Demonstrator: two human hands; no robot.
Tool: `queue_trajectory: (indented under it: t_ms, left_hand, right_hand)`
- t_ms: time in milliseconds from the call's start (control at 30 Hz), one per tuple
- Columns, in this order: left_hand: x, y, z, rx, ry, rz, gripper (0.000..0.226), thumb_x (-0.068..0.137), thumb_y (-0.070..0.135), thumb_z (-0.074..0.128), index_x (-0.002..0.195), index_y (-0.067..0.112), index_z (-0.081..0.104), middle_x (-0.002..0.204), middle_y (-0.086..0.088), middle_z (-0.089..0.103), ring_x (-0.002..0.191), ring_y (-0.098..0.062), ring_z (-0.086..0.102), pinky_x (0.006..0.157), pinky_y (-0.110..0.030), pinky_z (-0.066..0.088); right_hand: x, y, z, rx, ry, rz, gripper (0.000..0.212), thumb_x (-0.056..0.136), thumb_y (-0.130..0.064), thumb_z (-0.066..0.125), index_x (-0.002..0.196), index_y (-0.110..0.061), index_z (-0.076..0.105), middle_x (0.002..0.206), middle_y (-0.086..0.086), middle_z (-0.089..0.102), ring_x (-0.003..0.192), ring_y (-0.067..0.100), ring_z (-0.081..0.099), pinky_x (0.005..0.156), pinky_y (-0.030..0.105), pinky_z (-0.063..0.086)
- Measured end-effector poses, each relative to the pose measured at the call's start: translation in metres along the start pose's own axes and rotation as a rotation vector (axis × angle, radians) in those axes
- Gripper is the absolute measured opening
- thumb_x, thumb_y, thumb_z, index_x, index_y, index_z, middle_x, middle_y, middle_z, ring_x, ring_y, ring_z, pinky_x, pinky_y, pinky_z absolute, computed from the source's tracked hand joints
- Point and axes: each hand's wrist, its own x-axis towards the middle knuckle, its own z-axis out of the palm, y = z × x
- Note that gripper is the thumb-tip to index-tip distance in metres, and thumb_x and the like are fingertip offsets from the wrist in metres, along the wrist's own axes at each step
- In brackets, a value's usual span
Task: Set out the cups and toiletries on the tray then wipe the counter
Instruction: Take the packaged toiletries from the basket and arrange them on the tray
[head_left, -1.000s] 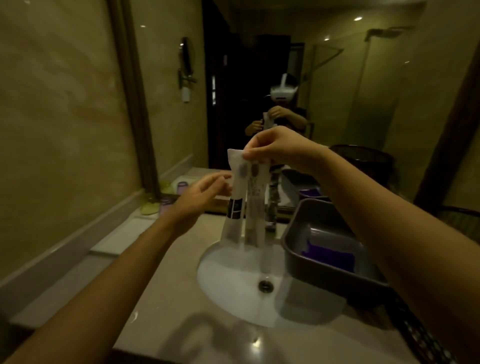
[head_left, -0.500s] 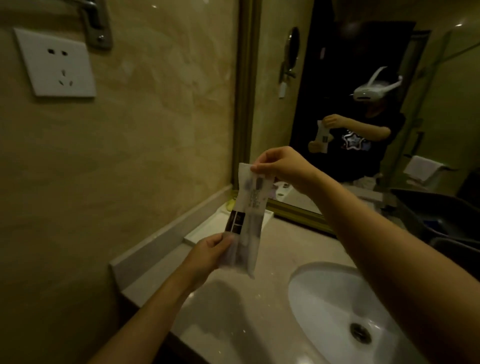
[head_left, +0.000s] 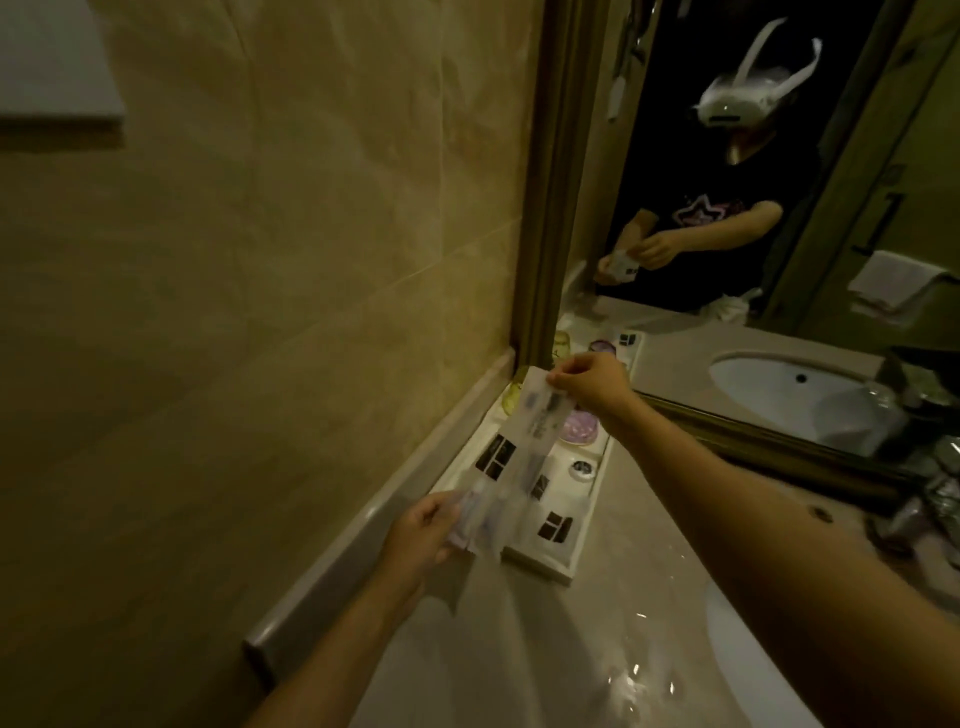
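Packet (head_left: 511, 457): clear toiletry sachet, held slantwise over the tray (head_left: 563, 564), long axis following the tray's length. Right hand (head_left: 587, 382) pinches the far top corner; left hand (head_left: 423, 535) grips the near end, nearer the tray's front edge. Purple cup (head_left: 736, 427) stands on the tray's far part.

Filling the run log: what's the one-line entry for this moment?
left hand grip: packet bottom | right hand grip: top | over tray

A bathroom: framed mirror (head_left: 779, 208), white sink (head_left: 769, 670) in a stone counter (head_left: 545, 649), tiled wall (head_left: 260, 260).
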Motion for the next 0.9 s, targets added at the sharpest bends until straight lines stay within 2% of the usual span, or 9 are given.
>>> queue_trajectory:
  t_ms: [100, 167, 267, 300, 433, 633, 767, 833, 900]
  left_hand:
    - [0.029, -0.01, 0.002, 0.041, 0.137, -0.101, 0.008, 0.076, 0.032, 0.071, 0.078, 0.024, 0.069, 0.082, -0.006, 0.072, 0.086, -0.029, 0.067, 0.085, -0.046, 0.055]
    - [0.047, -0.016, 0.004, 0.043, 0.169, -0.138, 0.009, 0.084, 0.019, 0.061, 0.09, 0.02, 0.067, 0.087, -0.008, 0.068, 0.086, -0.03, 0.065, 0.083, -0.046, 0.055]
    - [0.07, -0.025, 0.006, -0.056, 0.201, -0.206, 0.021, 0.092, 0.007, 0.045, 0.105, 0.011, 0.061, 0.09, -0.014, 0.062, 0.078, -0.027, 0.06, 0.055, -0.03, 0.053]
    - [0.075, -0.028, 0.007, -0.022, 0.23, -0.193, 0.021, 0.092, 0.009, 0.045, 0.104, 0.013, 0.061, 0.093, -0.014, 0.062, 0.08, -0.027, 0.061, 0.054, -0.028, 0.051]
    - [0.088, -0.035, 0.01, 0.367, 0.369, 0.005, 0.027, 0.088, 0.006, 0.046, 0.11, 0.014, 0.059, 0.106, -0.013, 0.065, 0.097, -0.033, 0.062, 0.079, -0.039, 0.054]
    - [0.098, -0.044, 0.015, 0.693, 0.475, 0.045, 0.023, 0.093, 0.018, 0.04, 0.091, 0.034, 0.057, 0.103, -0.001, 0.067, 0.087, -0.019, 0.061, 0.058, -0.013, 0.043]
    - [0.096, -0.046, 0.018, 0.831, 0.457, 0.129, 0.028, 0.09, 0.014, 0.044, 0.116, 0.021, 0.053, 0.114, -0.005, 0.061, 0.1, -0.019, 0.058, 0.078, -0.023, 0.045]
    - [0.097, -0.047, 0.019, 0.981, 0.45, 0.119, 0.027, 0.093, 0.02, 0.044, 0.118, 0.026, 0.051, 0.121, 0.003, 0.055, 0.108, -0.012, 0.053, 0.089, -0.021, 0.042]
    - [0.096, -0.049, 0.021, 1.07, 0.439, 0.174, 0.027, 0.094, 0.023, 0.041, 0.12, 0.027, 0.049, 0.125, 0.006, 0.05, 0.103, -0.002, 0.046, 0.089, -0.012, 0.036]
  right_hand:
    - [0.027, 0.029, 0.022, -0.045, 0.017, 0.046, 0.013, 0.085, -0.01, 0.062, 0.072, -0.012, 0.063, 0.088, 0.013, 0.065, 0.084, 0.021, 0.063, 0.083, 0.036, 0.055]
    - [0.044, 0.046, 0.035, -0.07, 0.048, 0.066, 0.009, 0.085, -0.012, 0.063, 0.077, -0.011, 0.066, 0.09, 0.012, 0.067, 0.084, 0.022, 0.062, 0.079, 0.035, 0.055]
    - [0.065, 0.067, 0.056, -0.118, 0.06, 0.081, 0.01, 0.087, -0.013, 0.06, 0.087, -0.009, 0.069, 0.092, 0.013, 0.068, 0.082, 0.021, 0.061, 0.071, 0.031, 0.05]
    - [0.073, 0.073, 0.064, -0.128, 0.054, 0.089, 0.011, 0.088, -0.014, 0.059, 0.089, -0.007, 0.069, 0.093, 0.013, 0.068, 0.083, 0.022, 0.061, 0.071, 0.031, 0.05]
    - [0.1, 0.097, 0.087, -0.188, 0.034, 0.094, 0.014, 0.088, -0.012, 0.058, 0.093, -0.003, 0.067, 0.096, 0.017, 0.068, 0.087, 0.027, 0.061, 0.073, 0.033, 0.047]
    - [0.117, 0.125, 0.121, -0.283, -0.028, 0.05, 0.013, 0.088, -0.015, 0.056, 0.093, -0.008, 0.066, 0.095, 0.014, 0.068, 0.089, 0.028, 0.062, 0.078, 0.038, 0.05]
    - [0.125, 0.136, 0.141, -0.328, -0.038, 0.033, 0.017, 0.089, -0.015, 0.052, 0.095, -0.008, 0.066, 0.095, 0.014, 0.068, 0.086, 0.029, 0.064, 0.078, 0.041, 0.053]
    - [0.127, 0.139, 0.148, -0.366, -0.066, 0.026, 0.019, 0.09, -0.013, 0.05, 0.098, -0.005, 0.065, 0.098, 0.017, 0.067, 0.087, 0.032, 0.064, 0.08, 0.042, 0.052]
    - [0.128, 0.142, 0.154, -0.404, -0.06, -0.018, 0.02, 0.091, -0.012, 0.048, 0.099, -0.004, 0.064, 0.101, 0.018, 0.064, 0.088, 0.033, 0.062, 0.08, 0.042, 0.051]
